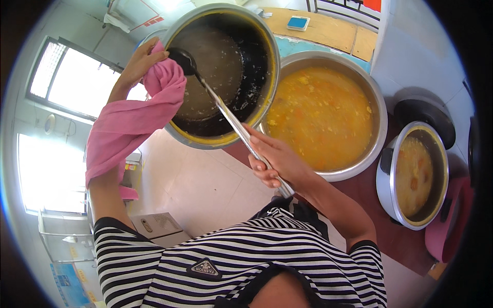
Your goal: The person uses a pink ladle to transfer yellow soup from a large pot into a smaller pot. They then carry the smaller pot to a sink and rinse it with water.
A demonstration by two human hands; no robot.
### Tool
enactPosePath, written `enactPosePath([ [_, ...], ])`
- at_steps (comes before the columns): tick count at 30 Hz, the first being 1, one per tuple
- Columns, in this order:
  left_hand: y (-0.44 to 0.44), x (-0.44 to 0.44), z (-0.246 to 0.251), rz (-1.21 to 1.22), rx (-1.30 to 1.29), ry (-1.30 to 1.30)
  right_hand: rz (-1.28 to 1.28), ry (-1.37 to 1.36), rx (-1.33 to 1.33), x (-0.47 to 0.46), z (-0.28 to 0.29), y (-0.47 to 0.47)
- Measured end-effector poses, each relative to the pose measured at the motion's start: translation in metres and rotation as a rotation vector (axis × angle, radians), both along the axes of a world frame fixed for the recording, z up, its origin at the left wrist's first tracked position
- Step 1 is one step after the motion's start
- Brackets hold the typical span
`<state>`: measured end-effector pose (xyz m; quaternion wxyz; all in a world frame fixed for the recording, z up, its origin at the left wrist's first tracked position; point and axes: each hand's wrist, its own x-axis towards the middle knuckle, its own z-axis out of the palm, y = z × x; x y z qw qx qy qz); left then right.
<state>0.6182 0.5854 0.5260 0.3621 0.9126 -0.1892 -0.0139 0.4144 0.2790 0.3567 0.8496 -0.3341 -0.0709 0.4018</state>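
My left hand (148, 57) grips a bunched pink cloth (165, 77) at the left rim of a large dark pot (275, 50). The cloth also drapes down over my forearm. My right hand (265, 158) is closed around the silvery handle of a ladle (238, 127). Its dark bowl lies inside the pot near the left rim, close to my left fingers. Brownish, cloudy liquid with pale bits covers the bottom of this pot. Beside it, to the right, stands a wide metal basin (379, 115) of yellow-orange soup with egg and orange bits.
At the right, a smaller pot (389, 192) holds similar soup, with a black lid (427, 115) behind it. A pink basin (439, 238) sits at the lower right. A kitchen scale (298, 23) rests on a wooden board (331, 29) beyond the basin.
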Motion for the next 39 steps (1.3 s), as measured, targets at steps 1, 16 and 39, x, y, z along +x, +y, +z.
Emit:
enactPosePath([
  [1, 0.002, 0.006, -0.001, -0.017, -0.007, -0.006, 0.028, -0.028, -0.062, -0.004, -0.005, 0.0],
  [16, -0.011, 0.008, 0.004, -0.056, 0.086, -0.048, -0.06, -0.126, -0.442, -0.026, -0.049, -0.033],
  [39, -0.037, 0.02, 0.01, -0.046, 0.219, -0.145, 0.007, -0.206, -0.561, -0.05, -0.072, -0.029],
])
